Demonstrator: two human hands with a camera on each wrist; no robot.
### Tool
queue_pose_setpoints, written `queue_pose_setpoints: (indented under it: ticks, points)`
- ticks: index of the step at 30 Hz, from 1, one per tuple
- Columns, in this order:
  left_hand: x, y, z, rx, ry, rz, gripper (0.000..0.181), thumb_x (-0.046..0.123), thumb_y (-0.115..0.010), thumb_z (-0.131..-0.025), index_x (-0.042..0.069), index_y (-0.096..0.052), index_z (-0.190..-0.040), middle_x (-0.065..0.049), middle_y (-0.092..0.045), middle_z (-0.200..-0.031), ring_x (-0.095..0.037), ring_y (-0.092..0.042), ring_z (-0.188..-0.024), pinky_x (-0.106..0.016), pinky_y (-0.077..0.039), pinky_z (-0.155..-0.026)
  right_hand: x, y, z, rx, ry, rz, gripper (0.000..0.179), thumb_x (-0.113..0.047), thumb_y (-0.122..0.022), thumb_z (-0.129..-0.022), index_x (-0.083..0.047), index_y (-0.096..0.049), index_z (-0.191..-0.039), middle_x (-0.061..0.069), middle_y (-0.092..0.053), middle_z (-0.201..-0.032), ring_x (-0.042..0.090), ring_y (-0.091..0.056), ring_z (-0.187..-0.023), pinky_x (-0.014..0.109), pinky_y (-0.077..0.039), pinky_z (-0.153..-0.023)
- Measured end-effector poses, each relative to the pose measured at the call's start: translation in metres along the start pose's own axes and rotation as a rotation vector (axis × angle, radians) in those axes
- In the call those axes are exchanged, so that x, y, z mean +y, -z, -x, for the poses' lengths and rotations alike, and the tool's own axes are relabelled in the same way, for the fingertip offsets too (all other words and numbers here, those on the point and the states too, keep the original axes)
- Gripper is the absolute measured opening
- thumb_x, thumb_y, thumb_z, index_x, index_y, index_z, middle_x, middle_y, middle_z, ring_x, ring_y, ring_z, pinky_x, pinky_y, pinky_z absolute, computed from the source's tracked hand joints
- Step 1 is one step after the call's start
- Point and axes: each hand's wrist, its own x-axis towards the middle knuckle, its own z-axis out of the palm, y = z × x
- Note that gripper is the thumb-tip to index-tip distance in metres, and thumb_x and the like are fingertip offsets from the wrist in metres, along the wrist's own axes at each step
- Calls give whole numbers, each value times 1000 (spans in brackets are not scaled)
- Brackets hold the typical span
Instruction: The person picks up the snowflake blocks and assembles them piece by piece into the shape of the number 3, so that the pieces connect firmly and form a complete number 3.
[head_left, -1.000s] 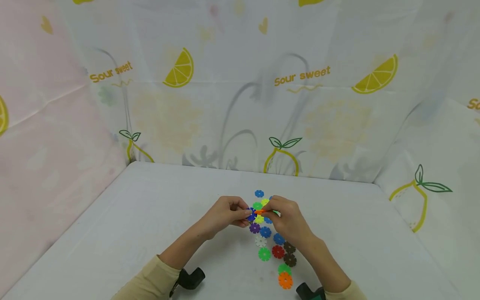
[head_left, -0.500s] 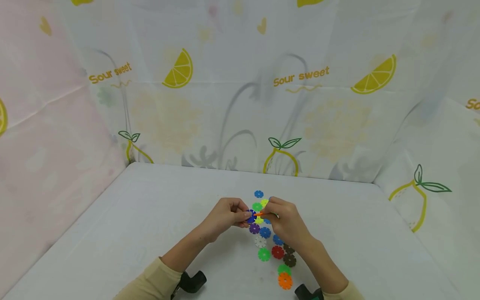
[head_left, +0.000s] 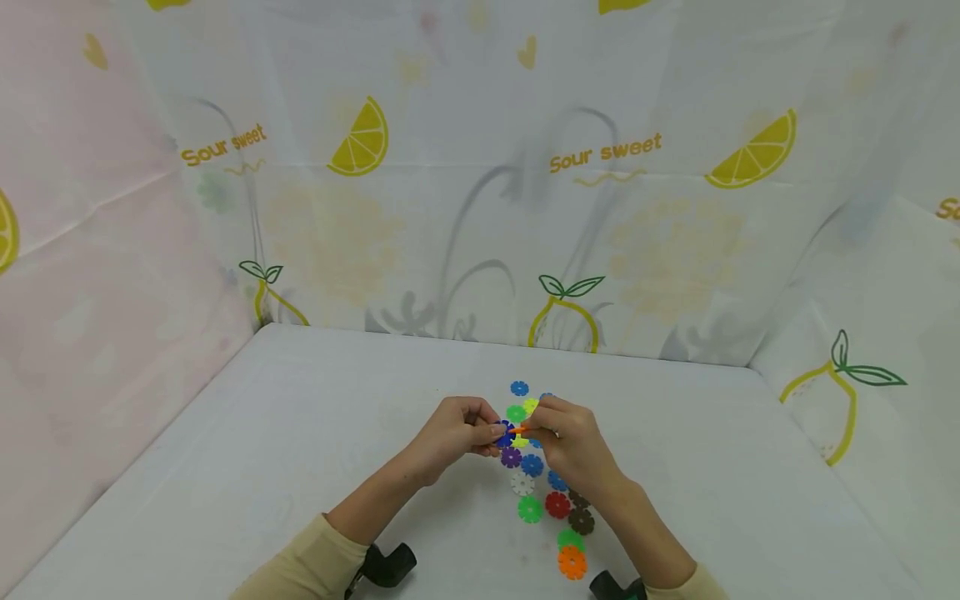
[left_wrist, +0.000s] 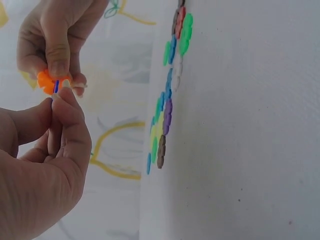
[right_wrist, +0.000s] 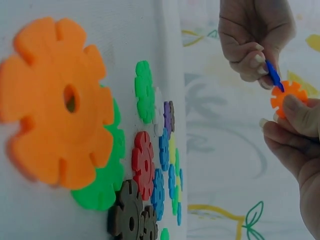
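My left hand (head_left: 453,435) pinches a dark blue notched disc (head_left: 504,432) between thumb and fingers, above the table. Opposite it, my right hand (head_left: 573,440) pinches an orange notched disc (right_wrist: 288,98) by its edge. The two discs meet at their rims, set crosswise, with the blue disc (right_wrist: 273,76) at a slot of the orange one in the right wrist view. Seen from the left wrist, the blue disc (left_wrist: 56,86) shows as a thin edge against the orange disc (left_wrist: 46,81). Fingers hide much of both discs.
Several flat notched discs lie below and around the hands, among them a purple disc (head_left: 511,457), a white disc (head_left: 522,482), a red disc (head_left: 557,504) and a brown disc (head_left: 581,521). Nearest the front, an orange disc (head_left: 572,562) overlaps a green disc (head_left: 570,540). A patterned cloth (head_left: 465,208) hangs behind.
A second ago the orange disc lay flatter and showed more; now it is turned nearly edge-on against the blue disc. Both hands have sunk very slightly, keeping their grips.
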Motion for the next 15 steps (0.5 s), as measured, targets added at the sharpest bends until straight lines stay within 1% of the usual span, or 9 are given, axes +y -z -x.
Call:
queue_pose_setpoints:
  ticks: [3, 7, 10, 13, 15]
  points:
    - [0, -1, 0, -5, 0, 1, 15, 8, -65, -95, -7, -63, -95, -8, -67, -81, -10, -67, -65, -30, -60, -71, 0, 0, 1, -5, -2, 4, 23, 17, -72, -77, -5, -69, -76, 0, -60, -74, 6, -56, -66, 15, -55, -64]
    - [1, 0, 1, -8, -8, -12, 15, 9, -65, -95, -6, -63, -95, -9, -67, -80, -11, -67, -65, -32, -61, -73, 1, 1, 0, -13, 16, 14, 25, 17, -73, -77, -8, -68, -76, -1, -59, -73, 6, -55, -66, 14, -54, -64]
    - [2, 1, 0, -8, -12, -19, 15, 10, -66, -95, -5, -63, -96, -15, -67, -82, -11, -66, -66, -33, -61, -74, 1, 3, -1, -27, 28, 10, 25, 16, -73, -77, -8, -67, -76, 0, -59, -73, 7, -56, -66, 14, -54, -65]
    - [3, 2, 0, -9, -16, -24, 16, 10, -66, -95, -5, -63, -97, -21, -68, -87, -11, -66, -66, -34, -61, -75, 1, 6, -3, -50, 15, 8, 24, 14, -75, -77, -9, -67, -77, -1, -60, -74, 7, -59, -68, 15, -55, -67]
    - [3, 1, -1, -10, -13, -25, 16, 11, -66, -95, -5, -63, -97, -20, -68, -86, -12, -67, -67, -34, -61, -75, 2, 8, -4, -65, -7, 9, 23, 12, -76, -77, -9, -68, -79, -1, -62, -75, 7, -61, -69, 17, -56, -68]
